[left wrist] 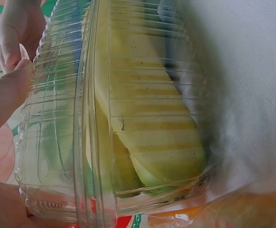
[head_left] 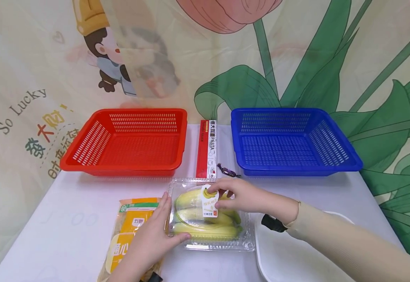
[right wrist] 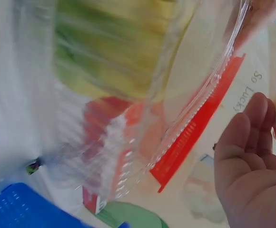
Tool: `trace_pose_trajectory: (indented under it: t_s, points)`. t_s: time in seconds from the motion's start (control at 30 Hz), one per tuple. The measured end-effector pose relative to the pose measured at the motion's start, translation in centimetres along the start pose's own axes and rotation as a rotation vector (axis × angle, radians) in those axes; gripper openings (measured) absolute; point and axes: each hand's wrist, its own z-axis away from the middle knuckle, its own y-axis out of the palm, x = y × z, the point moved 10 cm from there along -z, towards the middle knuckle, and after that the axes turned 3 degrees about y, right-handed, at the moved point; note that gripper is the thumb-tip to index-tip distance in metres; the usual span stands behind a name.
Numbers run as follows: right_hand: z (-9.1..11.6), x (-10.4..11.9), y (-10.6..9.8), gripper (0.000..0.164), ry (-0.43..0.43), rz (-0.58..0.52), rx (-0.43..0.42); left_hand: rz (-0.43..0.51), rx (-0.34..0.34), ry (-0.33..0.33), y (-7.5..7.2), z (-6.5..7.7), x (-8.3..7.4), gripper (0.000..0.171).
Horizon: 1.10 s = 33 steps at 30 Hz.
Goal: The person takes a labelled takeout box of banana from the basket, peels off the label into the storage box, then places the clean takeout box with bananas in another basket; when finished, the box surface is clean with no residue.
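Observation:
A clear plastic clamshell box (head_left: pixel 249 243) of bananas (head_left: pixel 205 230) lies on the table, in the middle of the head view. A white label (head_left: pixel 210 211) with a banana picture shows over its lid. My left hand (head_left: pixel 154 235) rests against the box's left side, its fingers straight and its thumb spread along the near edge. My right hand (head_left: pixel 241 196) is over the lid with loosely bent fingers, the fingertips right at the label. In the right wrist view, that right hand (right wrist: pixel 252 164) shows beside the lid. Bananas (left wrist: pixel 152 109) fill the left wrist view through the ribbed plastic.
A red basket (head_left: pixel 134 167) stands back left and a blue basket (head_left: pixel 293 167) back right. Between them lie a pasta box (head_left: pixel 206 149) and a purple-wrapped candy (head_left: pixel 228 171). An orange food packet (head_left: pixel 134 219) is partly under my left arm; a white tray (head_left: pixel 296 254) sits right.

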Motion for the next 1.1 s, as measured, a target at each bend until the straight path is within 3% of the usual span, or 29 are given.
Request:
trace_pose_trajectory:
  t_s: [0.23,0.53,0.67,0.8,0.97,1.1]
  points:
    - [1.9,-1.5,-1.8,0.035,0.055,-0.065,-0.117,0.009,0.001,-0.003,0.1,0.0,0.0,0.109]
    - [4.5,-3.3,-3.8,0.036,0.124,-0.072,-0.219,0.002,-0.002,0.005,0.1,-0.1,0.1,0.109]
    - [5.4,-3.6,-4.6,0.036,0.145,-0.063,-0.255,-0.02,-0.03,0.047,-0.2,0.1,-0.4,0.106]
    - [6.2,-3.8,-5.4,0.036,0.164,-0.068,-0.288,-0.034,-0.142,0.179,-1.2,0.6,-2.0,0.096]
    - [7.2,-3.9,-6.2,0.036,0.177,-0.074,-0.319,0.009,-0.289,0.382,-2.2,1.9,-5.7,0.081]
    - [7.9,-4.3,-6.6,0.036,0.198,-0.081,-0.331,0.001,-0.356,0.64,-1.8,3.6,-10.2,0.066]
